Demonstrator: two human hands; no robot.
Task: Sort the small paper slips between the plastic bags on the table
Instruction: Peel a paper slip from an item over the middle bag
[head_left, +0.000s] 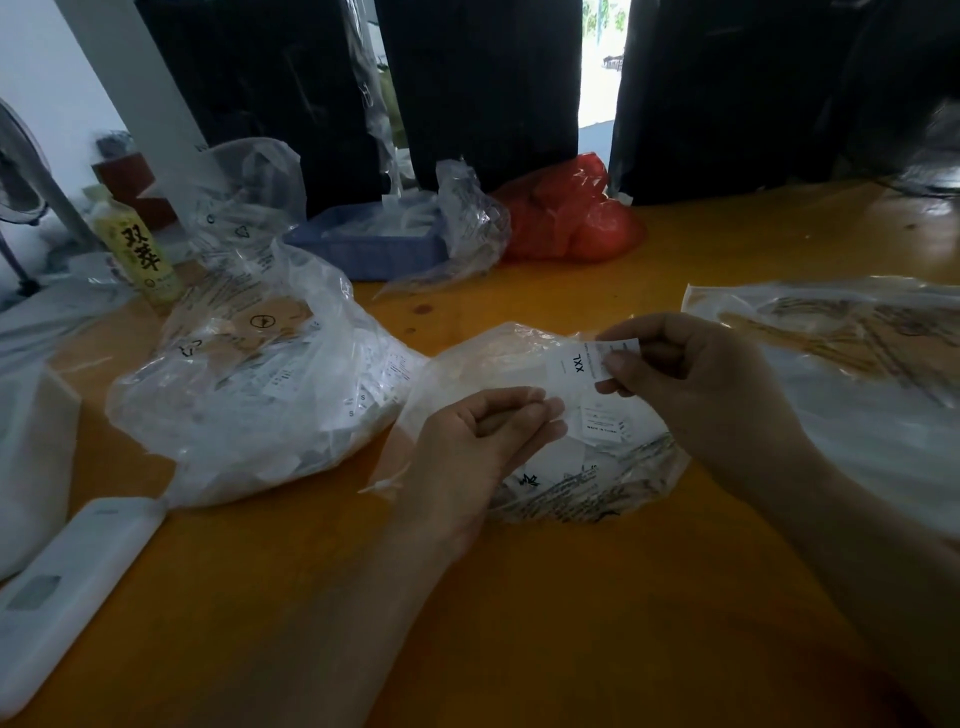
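Observation:
My right hand (670, 374) pinches a small white paper slip (574, 366) printed "XXL", held above a clear plastic bag (613, 467) at the table's middle. More white slips lie inside that bag. My left hand (488, 436) hovers over the bag's left side with fingers loosely curled, holding nothing that I can see. To the left sits a larger clear bag (249, 379) full of white slips, some marked "S". A flat clear bag (841, 338) lies at the right.
On the orange table (519, 597) a white remote-like device (67, 587) lies at the front left. A yellow bottle (137, 249), a blue tray (369, 244) with bags and a red plastic bag (571, 218) stand at the back. Dark fabric hangs behind.

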